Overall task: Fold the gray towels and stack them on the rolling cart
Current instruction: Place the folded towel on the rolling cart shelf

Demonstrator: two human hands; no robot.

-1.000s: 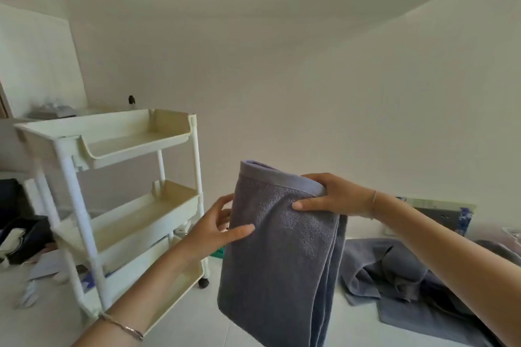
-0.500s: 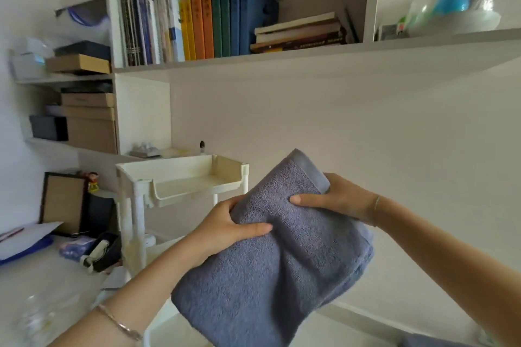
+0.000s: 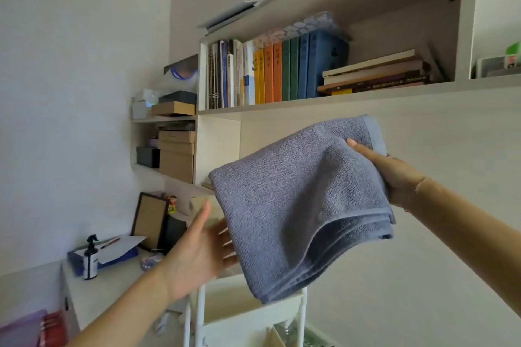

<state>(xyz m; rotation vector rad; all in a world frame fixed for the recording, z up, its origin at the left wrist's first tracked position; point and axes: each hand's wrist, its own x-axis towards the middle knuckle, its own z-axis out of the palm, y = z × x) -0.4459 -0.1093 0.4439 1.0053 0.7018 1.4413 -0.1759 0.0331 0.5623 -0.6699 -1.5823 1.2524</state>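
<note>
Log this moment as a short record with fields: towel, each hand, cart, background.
object: gray towel, folded, held in the air
right: right hand grips the towel's right edge, thumb on top
left: left hand open, fingers straight, reaching under the towel's left edge
target: cart, its top tray partly visible just below the towel
background: books on a wall shelf; spray bottle on a desk

Blue-gray towel [image 3: 296,205], cream rolling cart [image 3: 253,315], yellow, orange, green and blue books [image 3: 282,73], brown boxes [image 3: 177,155]
</note>
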